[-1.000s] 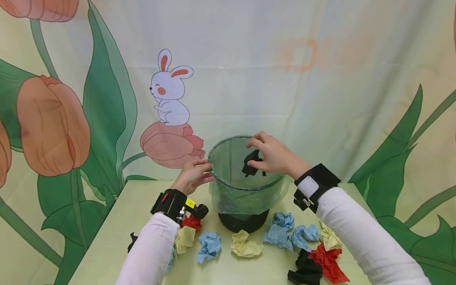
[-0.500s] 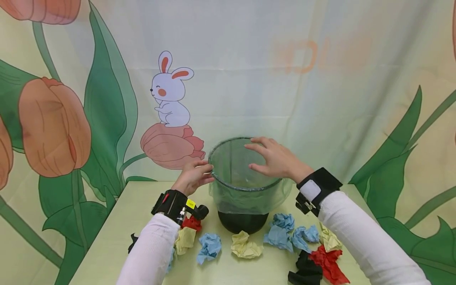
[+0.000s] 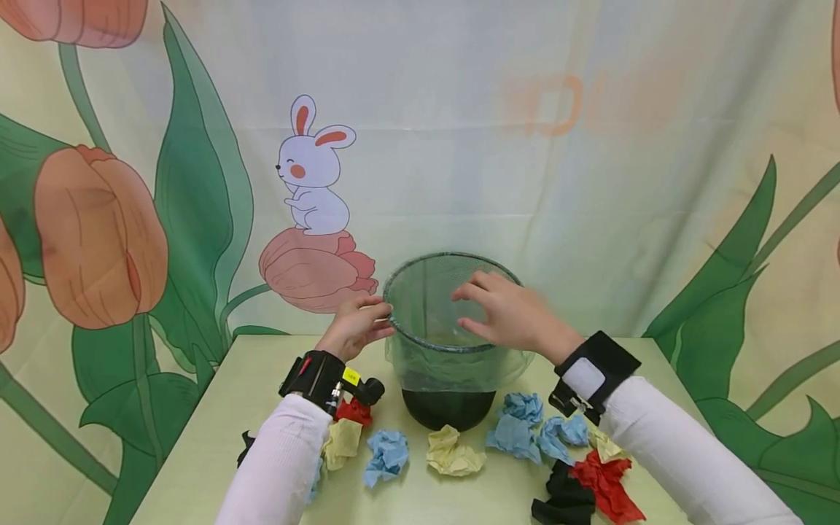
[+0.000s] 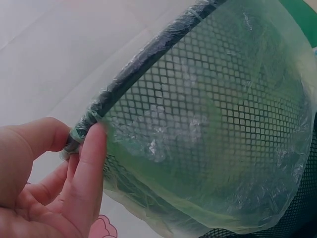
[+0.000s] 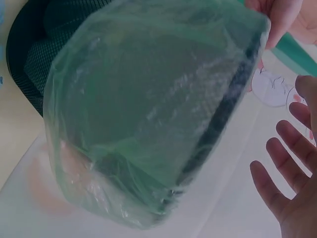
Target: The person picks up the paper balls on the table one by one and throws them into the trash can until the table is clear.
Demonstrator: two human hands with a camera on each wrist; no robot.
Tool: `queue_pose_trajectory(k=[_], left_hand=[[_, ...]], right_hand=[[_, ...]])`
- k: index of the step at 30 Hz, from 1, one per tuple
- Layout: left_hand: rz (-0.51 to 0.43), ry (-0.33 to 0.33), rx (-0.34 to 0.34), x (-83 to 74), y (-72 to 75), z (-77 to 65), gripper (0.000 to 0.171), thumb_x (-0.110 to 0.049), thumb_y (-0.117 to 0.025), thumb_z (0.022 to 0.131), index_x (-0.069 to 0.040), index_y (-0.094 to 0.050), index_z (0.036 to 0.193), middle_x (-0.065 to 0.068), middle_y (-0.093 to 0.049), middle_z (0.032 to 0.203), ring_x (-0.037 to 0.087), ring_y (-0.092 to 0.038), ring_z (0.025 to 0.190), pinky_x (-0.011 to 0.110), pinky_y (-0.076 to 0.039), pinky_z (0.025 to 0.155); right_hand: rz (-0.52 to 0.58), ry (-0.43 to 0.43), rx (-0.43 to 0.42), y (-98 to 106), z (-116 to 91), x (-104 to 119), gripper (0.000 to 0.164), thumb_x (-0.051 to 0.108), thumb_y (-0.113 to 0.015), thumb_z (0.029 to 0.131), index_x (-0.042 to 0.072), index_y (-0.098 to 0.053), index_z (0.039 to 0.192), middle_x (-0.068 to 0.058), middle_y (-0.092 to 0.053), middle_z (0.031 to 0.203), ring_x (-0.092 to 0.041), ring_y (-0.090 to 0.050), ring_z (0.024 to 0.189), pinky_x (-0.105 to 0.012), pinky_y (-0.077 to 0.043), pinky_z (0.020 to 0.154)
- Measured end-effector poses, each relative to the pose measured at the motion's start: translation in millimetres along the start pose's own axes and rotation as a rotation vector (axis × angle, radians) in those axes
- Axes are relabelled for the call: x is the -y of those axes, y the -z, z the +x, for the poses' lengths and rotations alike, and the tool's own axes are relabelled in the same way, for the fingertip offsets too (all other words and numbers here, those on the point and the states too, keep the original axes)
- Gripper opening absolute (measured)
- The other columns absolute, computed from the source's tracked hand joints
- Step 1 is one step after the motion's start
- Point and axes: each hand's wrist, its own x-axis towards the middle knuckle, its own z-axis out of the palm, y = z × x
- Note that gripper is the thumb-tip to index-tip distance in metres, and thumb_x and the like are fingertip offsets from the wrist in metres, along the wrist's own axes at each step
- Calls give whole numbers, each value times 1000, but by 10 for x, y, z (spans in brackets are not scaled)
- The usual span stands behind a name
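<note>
A black mesh wastebasket stands on the table, lined with a thin green plastic bag folded over its rim. My left hand pinches the rim on the left side, thumb and fingers on the bag's edge in the left wrist view. Over the right part of the opening hovers my right hand, with nothing in it. Its fingers are spread and loosely bent beside the rim in the right wrist view. The bottom of the basket is hidden.
Crumpled paper lies around the basket: a yellow ball in front, blue ones to the right, a red piece and a black piece at front right. More paper lies by the left sleeve. A printed curtain hangs behind.
My right hand let go of a crumpled black paper, which dropped into the basket out of sight. That hand has since drawn slightly right and nearer. The left hand stayed on the rim.
</note>
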Motion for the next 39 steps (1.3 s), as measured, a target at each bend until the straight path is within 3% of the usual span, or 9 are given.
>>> queue_pose_trajectory(k=[8, 14, 28, 39], left_hand=[[-14, 2, 7, 9, 2, 12, 48, -11, -57, 91, -3, -38, 134, 13, -48, 112, 17, -54, 83, 25, -55, 73], [-19, 6, 16, 23, 7, 13, 48, -11, -56, 91, -3, -37, 134, 13, -47, 111, 16, -54, 81, 24, -55, 72], [-30, 4, 34, 14, 19, 1, 49, -10, -55, 92, -4, -35, 136, 12, -45, 117, 17, -54, 87, 25, -55, 75], [-30, 9, 33, 5, -3, 5, 48, -10, -54, 92, -4, -36, 136, 11, -46, 114, 17, -53, 86, 24, -55, 75]], right_hand=[[-7, 140, -109, -70, -134, 130, 16, 21, -67, 83, 18, -59, 97, 2, -50, 88, -13, -44, 74, -24, -38, 57], [-8, 188, -147, -129, -245, 186, 15, 16, -69, 81, 18, -59, 92, 3, -49, 85, -13, -43, 72, -23, -36, 53], [-16, 229, -140, -275, -587, 276, 18, 15, -71, 78, 17, -59, 91, 2, -49, 85, -12, -42, 71, -23, -37, 55], [-7, 147, -53, -358, -821, 296, 24, 24, -71, 79, 18, -62, 100, 1, -54, 97, -14, -51, 84, -26, -45, 65]])
